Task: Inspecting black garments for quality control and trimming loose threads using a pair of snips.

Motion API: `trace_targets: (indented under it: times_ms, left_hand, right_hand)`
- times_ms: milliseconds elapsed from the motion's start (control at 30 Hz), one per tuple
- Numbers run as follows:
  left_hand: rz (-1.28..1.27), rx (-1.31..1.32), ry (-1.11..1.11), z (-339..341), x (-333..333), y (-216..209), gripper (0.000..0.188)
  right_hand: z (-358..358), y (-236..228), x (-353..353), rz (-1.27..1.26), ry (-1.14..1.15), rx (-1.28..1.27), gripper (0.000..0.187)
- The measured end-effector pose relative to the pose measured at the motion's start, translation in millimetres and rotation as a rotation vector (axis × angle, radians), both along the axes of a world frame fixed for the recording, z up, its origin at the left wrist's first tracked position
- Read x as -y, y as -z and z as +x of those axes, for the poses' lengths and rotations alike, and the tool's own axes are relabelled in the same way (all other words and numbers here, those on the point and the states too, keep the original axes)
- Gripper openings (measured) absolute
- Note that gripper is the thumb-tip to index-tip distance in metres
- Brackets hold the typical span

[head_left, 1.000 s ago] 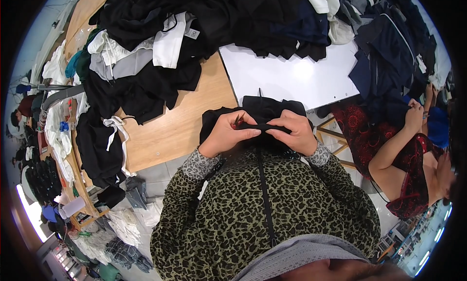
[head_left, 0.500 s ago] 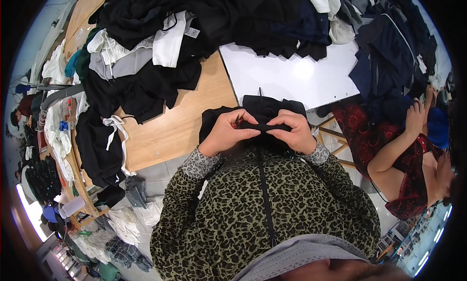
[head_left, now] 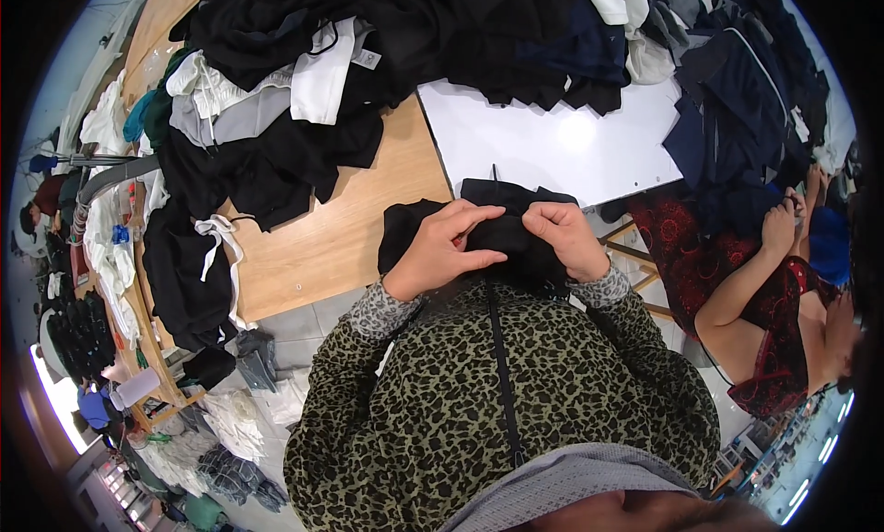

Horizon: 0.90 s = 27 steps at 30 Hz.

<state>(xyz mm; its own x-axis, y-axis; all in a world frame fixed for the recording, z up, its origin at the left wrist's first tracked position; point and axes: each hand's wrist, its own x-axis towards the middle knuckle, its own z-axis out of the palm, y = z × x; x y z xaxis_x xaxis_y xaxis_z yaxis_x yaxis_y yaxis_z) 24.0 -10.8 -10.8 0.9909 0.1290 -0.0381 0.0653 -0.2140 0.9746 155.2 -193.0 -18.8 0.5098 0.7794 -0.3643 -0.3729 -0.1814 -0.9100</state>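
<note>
A piece of black clothing [head_left: 502, 239] is bunched up in front of my chest, at the near edge of the table. My left hand [head_left: 444, 245] lies over its left part, thumb and forefinger apart across the cloth. Tucked in that palm is a small red-handled tool [head_left: 458, 242], which looks like thread snips; most of it is hidden by the fingers. With thumb and bent forefinger together, my right hand [head_left: 566, 237] pinches the cloth's upper edge on the right.
Heaped black clothes [head_left: 396, 44] cover the table's far side, with white and grey pieces [head_left: 216, 99] among them. The tabletop is part wood [head_left: 359, 228], part white board [head_left: 543, 145]. On the right, a co-worker's hand [head_left: 783, 221] is at dark blue garments [head_left: 727, 99].
My left thumb and forefinger have spread apart from their pinch on the cloth. The right hand has shifted slightly up, its fingers more curled. The co-worker's hand has moved slightly.
</note>
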Motion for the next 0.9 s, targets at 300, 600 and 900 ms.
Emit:
trace_targets:
  times_ms: [300,600,900]
  left_hand:
    - [-0.394,-0.078,-0.071,-3.3,-5.0,12.2,0.036]
    - [-0.225,0.044,-0.092,-7.2,-3.4,7.7,0.047]
    - [0.089,-0.008,0.068,-8.8,-8.9,-16.2,0.040]
  right_hand:
    - [-12.5,-17.9,-4.4,-0.074,-0.189,0.975,0.045]
    - [-15.4,-26.6,-9.6,-0.029,-0.144,0.720,0.045]
    - [12.8,-33.5,-3.7,-0.104,-0.301,0.454,0.021]
